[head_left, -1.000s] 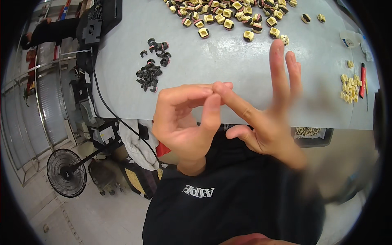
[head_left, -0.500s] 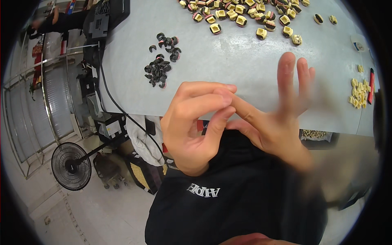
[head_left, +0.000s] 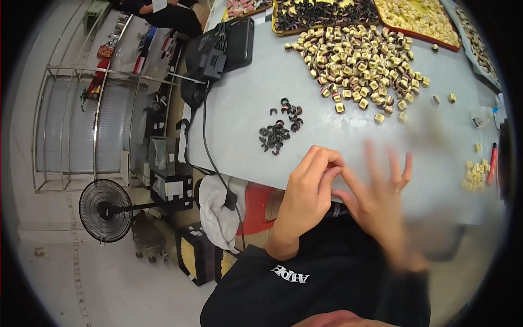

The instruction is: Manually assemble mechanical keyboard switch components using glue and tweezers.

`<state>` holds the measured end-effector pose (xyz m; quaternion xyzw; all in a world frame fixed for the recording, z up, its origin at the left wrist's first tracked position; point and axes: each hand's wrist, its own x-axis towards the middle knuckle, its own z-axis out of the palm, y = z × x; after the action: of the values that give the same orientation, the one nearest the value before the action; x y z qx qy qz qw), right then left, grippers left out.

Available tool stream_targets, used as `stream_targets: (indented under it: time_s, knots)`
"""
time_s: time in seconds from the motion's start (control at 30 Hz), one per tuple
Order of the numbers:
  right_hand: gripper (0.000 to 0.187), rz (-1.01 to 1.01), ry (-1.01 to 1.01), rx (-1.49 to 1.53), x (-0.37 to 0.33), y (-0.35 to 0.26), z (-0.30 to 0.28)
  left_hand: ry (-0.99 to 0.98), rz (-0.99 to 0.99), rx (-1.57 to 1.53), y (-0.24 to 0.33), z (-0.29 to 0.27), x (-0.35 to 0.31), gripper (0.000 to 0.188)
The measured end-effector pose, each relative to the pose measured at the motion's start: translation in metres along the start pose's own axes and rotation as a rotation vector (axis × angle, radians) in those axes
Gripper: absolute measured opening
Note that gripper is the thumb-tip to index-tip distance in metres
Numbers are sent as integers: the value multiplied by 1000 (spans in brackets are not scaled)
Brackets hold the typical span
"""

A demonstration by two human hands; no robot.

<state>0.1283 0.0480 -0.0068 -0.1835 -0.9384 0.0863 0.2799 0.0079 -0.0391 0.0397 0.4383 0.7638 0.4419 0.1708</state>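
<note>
My left hand point(head_left: 311, 193) is closed, its fingertips and thumb drawn together in front of my chest at the table's near edge. My right hand point(head_left: 378, 210) meets it there, thumb and index finger at the left fingertips, with the other fingers stretched up and blurred. Whatever sits between the fingertips is hidden. Beyond my left hand lies a small group of black curved pieces point(head_left: 275, 136), some with pink on them. Farther back spreads a large heap of small cream blocks fitted with dark and pink pieces point(head_left: 362, 65).
Trays of black pieces point(head_left: 327, 19) and cream pieces point(head_left: 422, 22) line the far side. At the right lie loose cream pieces point(head_left: 476, 174) and a red pen-like tool point(head_left: 492, 163). A black cable point(head_left: 205, 131) hangs over the left edge; a fan point(head_left: 106, 210) stands beyond.
The view has shifted, so the far trays and more of the heap now show. My hands stay fingertip to fingertip, the right hand's raised fingers more blurred.
</note>
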Motion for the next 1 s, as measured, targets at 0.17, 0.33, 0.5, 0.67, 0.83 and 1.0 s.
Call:
stream_targets:
  time_s: [0.17, 0.33, 0.5, 0.67, 0.83, 1.0]
  knots:
    - [45, 6, -42, 13, 4, 0, 0, 0, -27, -89, -3, 1, 5, 10]
    - [46, -8, -16, 9, 5, 1, -2, -13, -35, -112, 0, 2, 6, 9]
    - [44, 7, -20, 19, 0, 2, -4, -28, 7, -97, 1, 5, 4, 9]
    - [43, 5, -54, 24, 1, 2, -6, 5, -2, -113, 2, 7, 3, 10]
    - [42, 0, -65, 12, 2, 2, -10, 3, -6, -118, 2, 7, 3, 9]
    - [42, 15, -50, 12, 3, 2, -10, 8, -8, -105, 2, 7, 5, 8]
